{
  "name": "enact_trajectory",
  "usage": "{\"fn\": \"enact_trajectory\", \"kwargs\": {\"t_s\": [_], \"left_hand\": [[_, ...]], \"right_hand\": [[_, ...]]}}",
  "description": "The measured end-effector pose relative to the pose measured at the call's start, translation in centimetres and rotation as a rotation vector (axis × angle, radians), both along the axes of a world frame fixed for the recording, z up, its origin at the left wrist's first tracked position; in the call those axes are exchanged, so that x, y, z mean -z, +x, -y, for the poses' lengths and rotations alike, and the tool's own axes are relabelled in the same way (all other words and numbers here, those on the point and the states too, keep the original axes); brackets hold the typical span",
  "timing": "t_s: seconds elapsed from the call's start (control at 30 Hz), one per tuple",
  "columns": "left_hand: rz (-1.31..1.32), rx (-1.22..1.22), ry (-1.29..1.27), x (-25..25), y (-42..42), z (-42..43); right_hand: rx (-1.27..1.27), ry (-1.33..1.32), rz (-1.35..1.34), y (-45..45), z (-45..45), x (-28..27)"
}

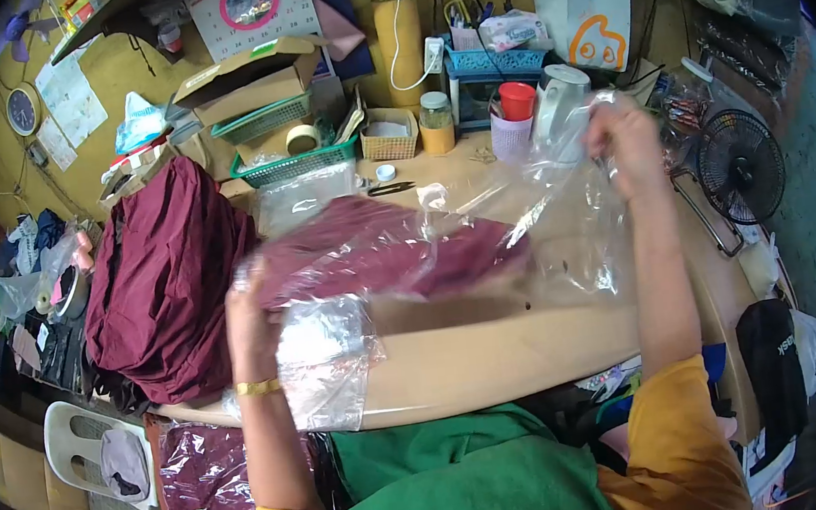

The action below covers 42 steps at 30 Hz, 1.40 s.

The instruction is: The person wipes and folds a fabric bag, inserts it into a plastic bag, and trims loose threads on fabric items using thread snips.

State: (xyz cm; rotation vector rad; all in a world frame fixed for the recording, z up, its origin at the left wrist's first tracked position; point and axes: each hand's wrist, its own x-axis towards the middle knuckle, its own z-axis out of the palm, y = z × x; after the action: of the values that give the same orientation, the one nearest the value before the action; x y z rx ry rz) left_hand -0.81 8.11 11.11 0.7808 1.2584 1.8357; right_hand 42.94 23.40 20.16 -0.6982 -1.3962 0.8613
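A folded maroon garment [367,245] is inside a clear plastic bag [566,227], tilted above the table and blurred by motion. My left hand [249,293] is closed at the left end of this bundle; whether it grips cloth as well as plastic is unclear. Raised at the right, my right hand [624,135] pinches the stretched end of the bag. Beneath my left hand, another clear plastic sheet or bag [325,365] lies at the table's front edge. A large pile of maroon cloth [165,283] stands to the left of my left hand.
The brown table [501,365] curves in front of me. Small black scissors or snips [390,188], a jar [436,121] and a red cup [517,99] stand or lie toward the back. A black fan [740,167] is at right. Plastic-wrapped maroon packages [203,490] lie lower left.
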Motion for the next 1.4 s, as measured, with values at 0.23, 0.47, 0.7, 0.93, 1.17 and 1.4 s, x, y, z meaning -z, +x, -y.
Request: {"fn": "enact_trajectory", "kwargs": {"t_s": [0.23, 0.47, 0.7, 0.93, 1.17, 1.4], "left_hand": [[-0.030, -0.207, -0.520, 8.2, -1.6, 10.6], [-0.772, -0.303, -0.729, 6.7, -3.3, 18.0], [-1.449, -0.063, -0.412, 4.7, 2.2, 5.4], [-1.582, -0.180, -0.733, 13.3, 2.5, 1.7], [-1.582, -0.202, -0.775, 12.9, 3.1, 1.4], [-1.393, -0.042, -0.772, 11.9, 1.9, 1.3]], "right_hand": [[0.036, -0.315, 0.278, 6.3, 5.7, 9.3], [0.363, -0.571, 0.520, 14.5, 7.8, 20.5], [-0.034, -0.771, 0.601, 0.6, -2.0, 15.9], [0.231, -0.481, 0.399, 1.7, -11.0, 19.8], [-0.048, -0.697, 0.334, 4.4, 4.9, 17.1], [0.033, -0.693, 0.148, 5.9, 5.4, 21.8]]}}
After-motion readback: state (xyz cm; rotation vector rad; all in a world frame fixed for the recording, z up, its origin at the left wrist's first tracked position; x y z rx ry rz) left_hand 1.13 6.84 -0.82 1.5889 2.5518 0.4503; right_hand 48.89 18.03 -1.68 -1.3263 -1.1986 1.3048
